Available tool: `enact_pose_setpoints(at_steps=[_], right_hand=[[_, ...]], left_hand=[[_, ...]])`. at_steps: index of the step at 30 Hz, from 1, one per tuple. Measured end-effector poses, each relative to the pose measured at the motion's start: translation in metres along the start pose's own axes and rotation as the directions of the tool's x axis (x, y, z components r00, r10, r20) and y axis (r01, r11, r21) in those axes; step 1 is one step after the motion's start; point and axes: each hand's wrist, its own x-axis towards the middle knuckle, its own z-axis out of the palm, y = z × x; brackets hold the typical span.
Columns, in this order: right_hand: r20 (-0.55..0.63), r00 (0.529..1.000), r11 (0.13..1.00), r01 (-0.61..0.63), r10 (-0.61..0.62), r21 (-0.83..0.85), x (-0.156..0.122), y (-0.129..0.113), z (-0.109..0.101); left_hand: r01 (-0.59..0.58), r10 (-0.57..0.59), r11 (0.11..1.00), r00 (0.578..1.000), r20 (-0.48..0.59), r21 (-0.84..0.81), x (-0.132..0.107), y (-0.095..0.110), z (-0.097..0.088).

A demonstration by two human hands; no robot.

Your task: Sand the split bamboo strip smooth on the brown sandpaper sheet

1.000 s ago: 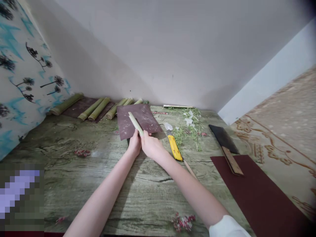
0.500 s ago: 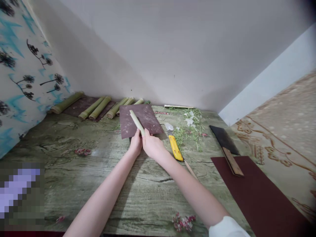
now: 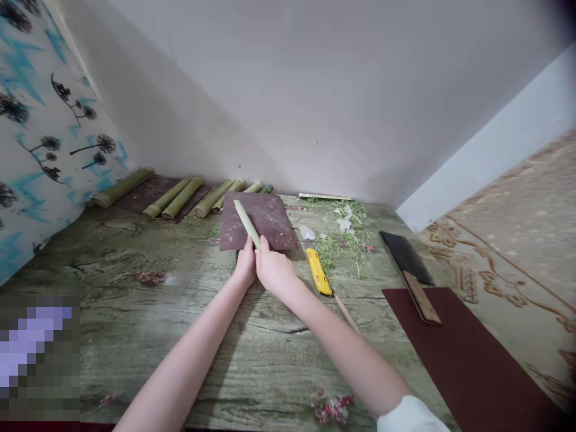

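A pale green bamboo strip (image 3: 246,221) slants away from me over a dusty brown sheet that looks like sandpaper (image 3: 275,221). My left hand (image 3: 245,264) and my right hand (image 3: 273,267) are side by side, fingers closed around its near end, which they hide. The strip's far end lies over the sheet; whether it presses on it I cannot tell. Just right of my right hand is a yellow utility knife (image 3: 319,273), its blade end pointing away from me.
Bamboo tubes (image 3: 182,198) lie along the wall at back left, some on another brown sheet (image 3: 135,195). Green shavings (image 3: 346,240) are scattered right of centre. A cleaver (image 3: 411,264) rests partly on a dark red sheet (image 3: 468,354). A thin stick (image 3: 347,314) lies by my right forearm.
Both hands and the bamboo strip have shifted slightly left and toward me. The grip looks the same, and the view has moved a little.
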Motion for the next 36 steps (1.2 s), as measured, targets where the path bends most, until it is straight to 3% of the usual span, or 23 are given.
enact_pose_setpoints(at_steps=[5,10,13,15,20,27,33,36], right_hand=[[-0.015,1.0,1.0,0.003,-0.002,0.026,0.003,0.004,-0.004],[0.026,0.999,0.999,0.03,-0.031,0.03,0.001,0.0,0.0],[0.055,0.998,0.999,0.029,-0.03,0.021,0.0,-0.001,-0.001],[0.052,0.998,0.999,0.022,-0.024,0.023,0.0,0.001,-0.005],[0.009,1.0,1.0,0.012,-0.012,0.027,0.003,0.007,-0.011],[0.049,0.998,0.999,0.033,-0.033,0.001,0.0,0.0,0.001],[0.002,1.0,0.999,0.02,-0.02,0.044,0.005,0.006,-0.006],[-0.007,1.0,0.999,0.016,-0.016,0.031,0.004,0.004,-0.002]], left_hand=[[0.039,-0.04,0.999,0.997,0.061,0.027,0.005,-0.009,-0.001],[0.095,-0.056,0.965,0.985,0.161,-0.246,0.009,-0.009,0.002],[0.122,-0.061,0.943,0.978,0.198,-0.311,0.009,-0.007,0.002],[0.099,-0.057,0.964,0.984,0.169,-0.249,0.008,-0.007,0.001],[0.068,-0.065,0.996,0.997,-0.039,0.062,0.007,-0.008,-0.002],[0.071,-0.037,0.964,0.99,0.138,-0.256,0.01,-0.01,0.001],[0.038,-0.038,0.999,0.998,-0.054,0.011,0.004,-0.008,0.0],[0.026,-0.026,1.0,0.999,-0.032,-0.015,0.005,-0.009,0.0]])
